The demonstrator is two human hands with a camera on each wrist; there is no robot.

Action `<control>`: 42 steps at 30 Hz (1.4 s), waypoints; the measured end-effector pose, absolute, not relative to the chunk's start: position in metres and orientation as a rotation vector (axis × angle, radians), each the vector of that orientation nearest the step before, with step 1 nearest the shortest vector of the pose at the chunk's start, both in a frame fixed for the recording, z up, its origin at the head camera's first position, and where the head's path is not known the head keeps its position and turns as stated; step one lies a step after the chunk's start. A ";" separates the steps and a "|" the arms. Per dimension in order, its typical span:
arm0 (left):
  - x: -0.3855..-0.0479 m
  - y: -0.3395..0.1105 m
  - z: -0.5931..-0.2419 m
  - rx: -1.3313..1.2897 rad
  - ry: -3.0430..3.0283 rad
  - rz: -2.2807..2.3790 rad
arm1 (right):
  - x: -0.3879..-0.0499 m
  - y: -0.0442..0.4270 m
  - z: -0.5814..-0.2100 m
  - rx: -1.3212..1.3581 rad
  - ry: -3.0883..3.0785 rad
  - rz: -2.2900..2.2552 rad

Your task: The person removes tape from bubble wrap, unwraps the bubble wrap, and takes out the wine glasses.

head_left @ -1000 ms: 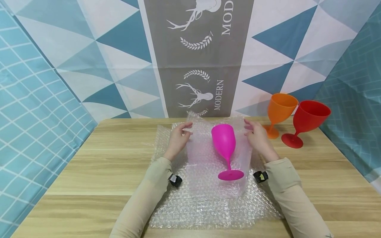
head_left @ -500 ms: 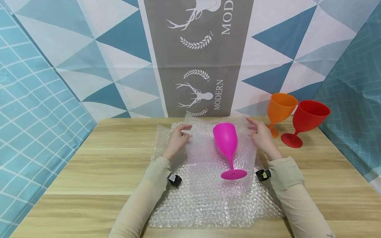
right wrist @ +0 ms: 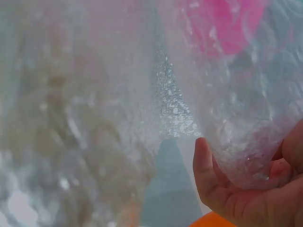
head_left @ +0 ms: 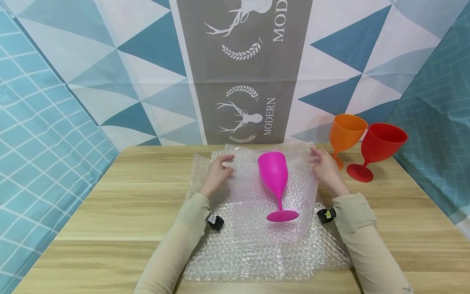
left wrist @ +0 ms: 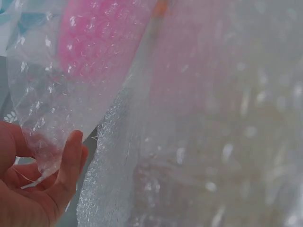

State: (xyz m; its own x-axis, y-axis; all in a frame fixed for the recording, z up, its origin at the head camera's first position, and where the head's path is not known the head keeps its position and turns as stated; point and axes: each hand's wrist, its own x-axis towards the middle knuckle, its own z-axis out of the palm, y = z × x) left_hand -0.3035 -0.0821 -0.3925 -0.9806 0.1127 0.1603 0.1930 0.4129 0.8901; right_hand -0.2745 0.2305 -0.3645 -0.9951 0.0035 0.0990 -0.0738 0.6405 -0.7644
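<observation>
A magenta plastic goblet (head_left: 274, 173) lies on a sheet of bubble wrap (head_left: 246, 212), its rim toward the wall and its foot toward me. The left hand (head_left: 218, 173) pinches the sheet's far left corner; the left wrist view shows the corner (left wrist: 45, 156) between thumb and fingers. At the far right corner, the right hand (head_left: 327, 171) holds the same sheet, its fingers curled at the wrap (right wrist: 246, 161) in the right wrist view. Both corners are lifted. Through the wrap, the goblet shows as a pink blur in both wrist views.
More bubble wrap (head_left: 253, 265) lies flat beneath on the wooden table (head_left: 121, 204). An orange goblet (head_left: 346, 130) and a red goblet (head_left: 382, 143) stand at the back right, close to the right hand. A patterned cloth wall (head_left: 154, 61) rises behind the table.
The right hand has moved slightly right with its corner of the wrap, spreading the sheet. The magenta goblet shifted a little right, then back left. The left hand has moved slightly left.
</observation>
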 end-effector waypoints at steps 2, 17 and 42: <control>-0.303 -0.083 -0.392 -0.263 -2.591 -1.640 | -0.275 0.232 -0.366 0.052 -2.764 1.290; -0.307 -0.086 -0.397 -0.181 -2.735 -1.580 | -0.280 0.241 -0.375 -0.035 -2.838 1.385; -0.307 -0.089 -0.406 -0.137 -2.788 -1.758 | -0.284 0.252 -0.390 0.051 -2.936 1.503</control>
State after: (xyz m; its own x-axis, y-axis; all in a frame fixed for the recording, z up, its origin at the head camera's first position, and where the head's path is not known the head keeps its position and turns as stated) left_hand -0.3068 -0.0895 -0.4065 -0.9842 0.1532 -0.0884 -0.0137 0.4323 0.9016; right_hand -0.2843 0.2523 -0.3902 -0.9872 -0.0989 -0.1251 0.0437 0.5869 -0.8085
